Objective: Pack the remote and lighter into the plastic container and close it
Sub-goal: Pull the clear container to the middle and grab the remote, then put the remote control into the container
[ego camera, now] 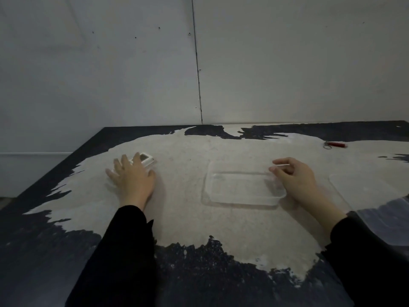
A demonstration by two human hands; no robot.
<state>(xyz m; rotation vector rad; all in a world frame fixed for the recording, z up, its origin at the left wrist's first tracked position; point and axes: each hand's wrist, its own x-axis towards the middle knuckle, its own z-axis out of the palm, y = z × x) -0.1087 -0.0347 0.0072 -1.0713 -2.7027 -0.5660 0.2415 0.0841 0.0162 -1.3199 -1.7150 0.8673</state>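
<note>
A clear plastic container lies open-topped on the table's middle. My right hand rests on its right rim, thumb and fingers curled at the near-right corner. A white remote lies at the left; my left hand lies flat over its near end, fingers spread, most of the remote hidden under them. A red lighter with a key ring lies far right, apart from both hands. A clear lid lies under my right forearm at the right.
The table is dark with a large pale worn patch. A grey wall stands right behind its far edge. The table's left edge runs diagonally near the left hand.
</note>
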